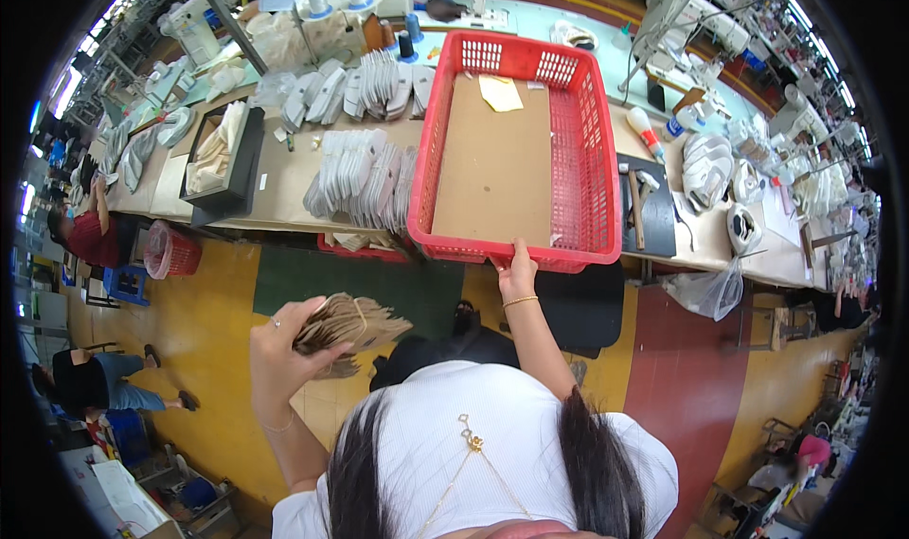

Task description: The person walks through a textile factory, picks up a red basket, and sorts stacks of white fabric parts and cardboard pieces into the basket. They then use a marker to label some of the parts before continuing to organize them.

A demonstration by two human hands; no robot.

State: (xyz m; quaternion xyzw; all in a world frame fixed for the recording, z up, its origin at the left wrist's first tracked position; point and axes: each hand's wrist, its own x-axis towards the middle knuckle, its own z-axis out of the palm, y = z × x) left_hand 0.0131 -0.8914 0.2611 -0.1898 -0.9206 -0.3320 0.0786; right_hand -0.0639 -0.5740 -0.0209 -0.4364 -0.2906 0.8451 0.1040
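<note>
My left hand [289, 345] is closed round a thick bundle of brown cut pieces [355, 326], held up over the floor to the left of my body. A thin band seems to run across the bundle. With my right hand [517, 276] I grip the near rim of a red plastic basket [606, 160] at the table's front edge. Inside the basket, a sheet of brown cardboard [488, 175] covers much of the bottom. A small yellow paper [501, 93] lies near its far end.
Stacks of grey shoe parts [355, 179] stand left of the basket, beside a black box [248, 165] of cream pieces. Right of it are a hammer [635, 208] on a black board, a glue bottle [645, 132] and shoe uppers [707, 172]. Other people work around the room.
</note>
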